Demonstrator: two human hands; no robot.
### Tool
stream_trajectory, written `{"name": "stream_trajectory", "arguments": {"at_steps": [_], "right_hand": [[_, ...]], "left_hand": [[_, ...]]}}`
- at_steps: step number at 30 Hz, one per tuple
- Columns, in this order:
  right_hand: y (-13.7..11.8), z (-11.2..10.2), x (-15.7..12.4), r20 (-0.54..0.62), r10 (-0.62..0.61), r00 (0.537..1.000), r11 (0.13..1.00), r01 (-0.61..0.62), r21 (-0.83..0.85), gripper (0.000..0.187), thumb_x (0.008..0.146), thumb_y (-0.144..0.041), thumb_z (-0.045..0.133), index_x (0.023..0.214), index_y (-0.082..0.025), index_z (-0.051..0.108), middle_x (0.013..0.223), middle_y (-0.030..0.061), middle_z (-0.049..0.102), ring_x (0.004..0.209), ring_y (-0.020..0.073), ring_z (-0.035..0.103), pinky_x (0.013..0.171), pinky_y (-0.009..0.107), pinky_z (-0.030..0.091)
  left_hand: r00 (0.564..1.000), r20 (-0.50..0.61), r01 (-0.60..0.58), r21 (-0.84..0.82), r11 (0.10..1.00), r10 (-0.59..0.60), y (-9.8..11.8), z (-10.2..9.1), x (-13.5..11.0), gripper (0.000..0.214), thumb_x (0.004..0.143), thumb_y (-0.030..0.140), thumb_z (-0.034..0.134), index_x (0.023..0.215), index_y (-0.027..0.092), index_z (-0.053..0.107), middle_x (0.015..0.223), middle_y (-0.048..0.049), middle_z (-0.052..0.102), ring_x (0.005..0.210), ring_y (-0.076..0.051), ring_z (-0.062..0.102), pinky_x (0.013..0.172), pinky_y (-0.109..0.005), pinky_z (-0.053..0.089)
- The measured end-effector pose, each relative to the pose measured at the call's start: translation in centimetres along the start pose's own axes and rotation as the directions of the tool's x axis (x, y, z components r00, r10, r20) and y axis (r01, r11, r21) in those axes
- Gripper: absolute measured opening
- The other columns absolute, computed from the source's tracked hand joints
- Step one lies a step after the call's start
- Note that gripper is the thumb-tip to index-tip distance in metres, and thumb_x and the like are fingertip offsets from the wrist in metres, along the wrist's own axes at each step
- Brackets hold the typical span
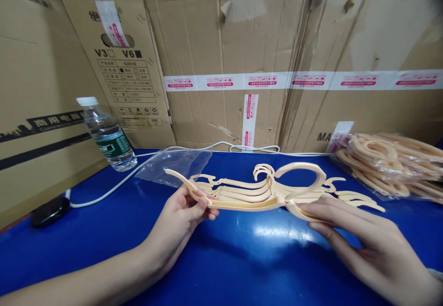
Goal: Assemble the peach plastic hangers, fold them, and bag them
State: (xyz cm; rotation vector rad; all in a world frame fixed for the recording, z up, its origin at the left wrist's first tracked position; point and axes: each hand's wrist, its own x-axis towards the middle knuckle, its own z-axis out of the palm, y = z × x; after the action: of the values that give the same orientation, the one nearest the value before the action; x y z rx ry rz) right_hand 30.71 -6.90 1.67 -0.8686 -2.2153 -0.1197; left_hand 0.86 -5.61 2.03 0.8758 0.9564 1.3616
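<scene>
The left forearm comes in from the lower left and slants up to the left hand (182,211), which is turned with its thumb toward the viewer. Thumb and fingers pinch a beige hanger (249,205) at the joint near its left end, with the fingers curling behind; its end piece slopes up and left past the grip. The right hand (368,241) reaches in from the lower right, back of the hand upward, a bit of cuff (435,274) at the wrist. Its fingers lie along the top of the hanger's right arm with the thumb underneath, pinching it between them. The hanger is held roughly level above the worktop (235,264), between the two hands, its round hook (322,177) standing up toward the right.

Just behind it, loose hangers (247,186) lie together, hooks bunched. At the far right, clear plastic wrap holds a pile of packed hangers (384,158). Behind the left hand, a clear bag (166,165) lies crumpled and flat. The bottle (109,135) on the left, white-capped and green-labelled, holds clear liquid. Near it sits a black object (50,212) beside a white cable (114,196). Cardboard boxes (221,43) wall in the back and left.
</scene>
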Motion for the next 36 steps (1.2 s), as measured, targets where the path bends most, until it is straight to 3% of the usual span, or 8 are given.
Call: {"name": "stream_trajectory", "arguments": {"at_steps": [6, 10, 13, 15, 17, 23, 33, 36], "right_hand": [[0.9, 0.0, -0.1, 0.017, 0.202, 0.979, 0.979, -0.202, 0.035, 0.032, 0.095, -0.025, 0.053, 0.126, -0.032, 0.054, 0.112, 0.0042, 0.070, 0.092, 0.0179, 0.069, 0.070, 0.024, 0.058], [1.6, -0.1, 0.2, 0.036, 0.242, 0.970, 0.966, -0.244, 0.081, 0.028, 0.097, -0.027, 0.052, 0.124, -0.030, 0.055, 0.104, 0.0044, 0.069, 0.085, 0.0170, 0.068, 0.066, 0.024, 0.057], [1.8, 0.0, 0.6, 0.127, 0.200, 0.971, 0.978, -0.205, 0.026, 0.024, 0.098, -0.026, 0.049, 0.120, -0.027, 0.057, 0.102, 0.0059, 0.069, 0.089, 0.0194, 0.067, 0.073, 0.030, 0.057], [1.8, 0.2, 0.7, 0.245, 0.148, 0.958, 0.989, -0.148, -0.020, 0.020, 0.098, -0.025, 0.047, 0.113, -0.026, 0.060, 0.105, 0.0076, 0.068, 0.096, 0.0217, 0.065, 0.079, 0.035, 0.056], [1.6, 0.5, 0.7, 0.317, 0.112, 0.942, 0.994, -0.102, -0.048, 0.020, 0.098, -0.025, 0.045, 0.111, -0.025, 0.061, 0.112, 0.0094, 0.066, 0.104, 0.0231, 0.062, 0.084, 0.037, 0.055], [1.4, 1.9, -0.7, 0.266, 0.146, 0.953, 0.961, -0.073, -0.267, 0.055, 0.099, -0.038, 0.044, 0.149, -0.020, 0.032, 0.150, 0.0146, 0.044, 0.137, 0.0307, 0.043, 0.105, 0.051, 0.046], [5.1, 3.4, 1.6, 0.508, 0.302, 0.807, 0.924, -0.115, -0.366, 0.067, 0.102, -0.049, 0.020, 0.153, -0.007, 0.027, 0.158, 0.0194, 0.025, 0.147, 0.0322, 0.021, 0.116, 0.057, 0.025], [7.6, 4.2, 3.7, 0.485, 0.260, 0.835, 0.940, -0.104, -0.325, 0.063, 0.101, -0.046, 0.024, 0.151, -0.008, 0.031, 0.157, 0.0207, 0.029, 0.147, 0.0335, 0.021, 0.115, 0.058, 0.025]], "left_hand": [[0.997, -0.066, 0.028, 0.021, 0.999, -0.027, 0.3, 0.3, -0.4, 0.034, 0.060, 0.025, 0.091, 0.074, 0.016, 0.062, 0.079, -0.0033, 0.074, 0.078, -0.016, 0.072, 0.071, -0.020, 0.058], [0.965, 0.203, 0.104, 0.288, 0.952, -0.167, -0.7, 0.1, -1.8, 0.018, 0.082, 0.033, 0.073, 0.087, 0.017, 0.065, 0.097, -0.0075, 0.074, 0.083, -0.019, 0.072, 0.064, -0.023, 0.060], [0.741, 0.669, -0.355, 0.468, 0.810, -0.062, -2.5, -0.5, -2.8, 0.013, 0.090, 0.030, 0.062, 0.097, 0.020, 0.067, 0.097, -0.0082, 0.075, 0.088, -0.021, 0.072, 0.072, -0.028, 0.060], [0.480, 0.869, -0.770, 0.351, 0.532, 0.121, -3.6, -1.0, -3.1, 0.023, 0.099, 0.027, 0.046, 0.100, 0.023, 0.068, 0.106, -0.0074, 0.076, 0.102, -0.022, 0.069, 0.091, -0.032, 0.055], [0.351, 0.922, -0.927, 0.317, 0.201, 0.164, -4.3, -1.4, -3.1, 0.032, 0.102, 0.025, 0.035, 0.110, 0.025, 0.066, 0.118, -0.0060, 0.073, 0.116, -0.024, 0.062, 0.107, -0.039, 0.044], [0.491, 0.871, -0.847, 0.477, -0.235, 0.000, -2.8, -1.5, -3.1, 0.048, 0.098, 0.048, 0.046, 0.135, 0.019, 0.054, 0.146, -0.0116, 0.051, 0.133, -0.034, 0.049, 0.111, -0.055, 0.037], [0.714, 0.674, -0.697, 0.710, -0.101, -0.189, -0.4, 0.1, -1.3, 0.074, 0.093, 0.061, 0.046, 0.153, 0.022, 0.027, 0.159, -0.0071, 0.024, 0.147, -0.033, 0.023, 0.118, -0.058, 0.022], [0.699, 0.670, -0.704, 0.707, -0.071, -0.249, -0.8, 0.4, 1.7, 0.074, 0.095, 0.062, 0.038, 0.155, 0.021, 0.021, 0.161, -0.0077, 0.016, 0.149, -0.033, 0.012, 0.119, -0.059, 0.014]]}}
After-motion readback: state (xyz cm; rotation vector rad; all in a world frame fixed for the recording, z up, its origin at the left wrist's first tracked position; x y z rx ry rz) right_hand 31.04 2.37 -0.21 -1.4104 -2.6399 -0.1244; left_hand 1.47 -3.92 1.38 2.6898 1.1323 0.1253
